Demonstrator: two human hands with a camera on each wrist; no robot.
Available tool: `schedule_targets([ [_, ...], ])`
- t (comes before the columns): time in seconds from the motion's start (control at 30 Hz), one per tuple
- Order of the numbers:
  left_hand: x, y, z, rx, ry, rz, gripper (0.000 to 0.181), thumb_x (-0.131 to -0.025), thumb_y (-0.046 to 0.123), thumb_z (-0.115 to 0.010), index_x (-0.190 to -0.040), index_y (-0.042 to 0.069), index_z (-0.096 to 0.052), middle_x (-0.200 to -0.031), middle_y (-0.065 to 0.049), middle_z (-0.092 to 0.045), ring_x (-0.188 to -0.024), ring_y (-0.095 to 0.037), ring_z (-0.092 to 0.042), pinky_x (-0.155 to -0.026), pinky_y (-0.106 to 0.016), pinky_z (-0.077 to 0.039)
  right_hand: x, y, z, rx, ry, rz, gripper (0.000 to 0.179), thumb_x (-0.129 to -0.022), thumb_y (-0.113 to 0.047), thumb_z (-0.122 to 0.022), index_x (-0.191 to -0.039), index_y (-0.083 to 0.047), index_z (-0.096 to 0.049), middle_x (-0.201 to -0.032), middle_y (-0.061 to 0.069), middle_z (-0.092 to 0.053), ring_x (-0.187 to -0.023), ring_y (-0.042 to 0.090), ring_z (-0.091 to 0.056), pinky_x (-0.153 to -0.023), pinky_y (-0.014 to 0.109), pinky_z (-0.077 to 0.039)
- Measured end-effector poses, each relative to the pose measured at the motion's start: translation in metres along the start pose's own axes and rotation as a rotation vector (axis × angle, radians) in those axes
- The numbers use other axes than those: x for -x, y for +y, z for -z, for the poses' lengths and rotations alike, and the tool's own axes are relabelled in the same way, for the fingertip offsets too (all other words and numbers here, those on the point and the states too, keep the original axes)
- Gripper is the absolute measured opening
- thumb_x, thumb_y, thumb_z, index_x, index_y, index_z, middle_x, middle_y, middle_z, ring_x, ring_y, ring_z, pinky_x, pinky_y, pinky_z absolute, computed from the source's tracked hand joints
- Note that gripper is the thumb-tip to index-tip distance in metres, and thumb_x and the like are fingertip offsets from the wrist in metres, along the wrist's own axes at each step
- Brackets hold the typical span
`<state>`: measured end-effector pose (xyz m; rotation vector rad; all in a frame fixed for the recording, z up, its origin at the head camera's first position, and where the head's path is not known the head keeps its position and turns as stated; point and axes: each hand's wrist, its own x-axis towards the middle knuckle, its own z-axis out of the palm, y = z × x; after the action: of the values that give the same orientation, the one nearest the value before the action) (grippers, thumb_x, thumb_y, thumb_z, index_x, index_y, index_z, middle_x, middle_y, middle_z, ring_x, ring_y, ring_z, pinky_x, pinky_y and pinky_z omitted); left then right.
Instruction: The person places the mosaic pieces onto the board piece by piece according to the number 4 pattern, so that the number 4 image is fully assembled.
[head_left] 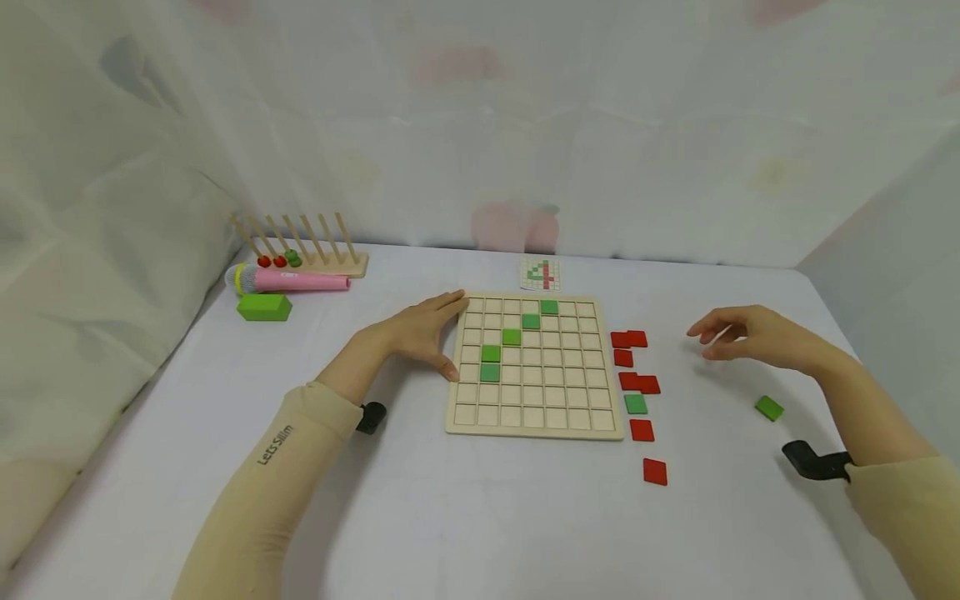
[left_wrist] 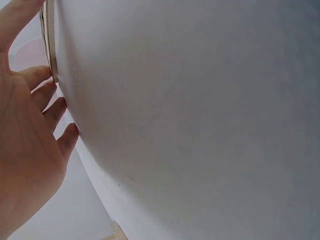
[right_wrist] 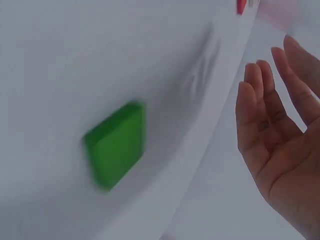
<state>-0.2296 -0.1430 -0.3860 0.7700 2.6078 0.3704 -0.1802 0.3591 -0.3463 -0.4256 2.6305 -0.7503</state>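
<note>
My left hand (head_left: pixel 423 333) rests at the left edge of a pale wooden grid board (head_left: pixel 555 396), thumb and fingers spread along its side. In the left wrist view, the fingertips (left_wrist: pixel 60 104) of that hand lie at the board's edge. Several green tiles (head_left: pixel 512 337) sit in the board's squares, in a slanting line from upper right down to the left. My right hand (head_left: pixel 757 337) hovers over the table to the right, fingers loosely bent and holding nothing. A loose green tile (right_wrist: pixel 117 150) lies on the table below it, nearer the wrist.
Right of the board runs a loose column of red tiles (head_left: pixel 642 430) with one green tile (head_left: pixel 635 404) among them. Behind the board is a small pattern card (head_left: pixel 540 273). At back left are a pegged bead stand (head_left: pixel 352 265), a pink toy microphone (head_left: pixel 300 281) and a green block (head_left: pixel 264 307).
</note>
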Motion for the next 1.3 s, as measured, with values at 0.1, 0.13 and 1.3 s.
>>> schedule_targets([
  [0.1, 0.000, 0.001, 0.000, -0.002, 0.001, -0.004, 0.129, -0.064, 0.056, -0.087, -0.159, 0.009, -0.015, -0.170, -0.008, -0.006, -0.157, -0.033, -0.009, -0.127, -0.055, -0.017, 0.015, 0.017, 0.003, -0.018, -0.027, -0.010, 0.033, -0.092, -0.027, -0.069, -0.124, -0.017, -0.065, -0.114, 0.006, -0.067, -0.090, 0.001, -0.064, -0.075, 0.019, -0.050],
  [0.13, 0.000, 0.001, 0.000, -0.001, 0.001, -0.002, 0.128, -0.064, 0.056, -0.087, -0.159, 0.010, -0.015, -0.170, -0.008, -0.006, -0.157, -0.033, -0.009, -0.127, -0.055, -0.017, 0.019, 0.023, 0.004, -0.021, -0.033, -0.009, 0.033, -0.092, -0.026, -0.069, -0.124, -0.017, -0.065, -0.115, 0.006, -0.067, -0.090, 0.002, -0.065, -0.075, 0.019, -0.050],
  [1.3, -0.001, -0.001, 0.000, 0.000, -0.010, 0.013, 0.130, -0.063, 0.058, -0.087, -0.160, 0.012, -0.013, -0.170, -0.006, -0.004, -0.157, -0.032, -0.008, -0.127, -0.055, -0.017, 0.054, 0.087, 0.001, -0.139, -0.171, 0.157, 0.034, -0.078, -0.003, -0.074, -0.111, -0.013, -0.070, -0.104, -0.012, -0.059, -0.090, 0.007, -0.046, -0.068, 0.019, -0.040],
])
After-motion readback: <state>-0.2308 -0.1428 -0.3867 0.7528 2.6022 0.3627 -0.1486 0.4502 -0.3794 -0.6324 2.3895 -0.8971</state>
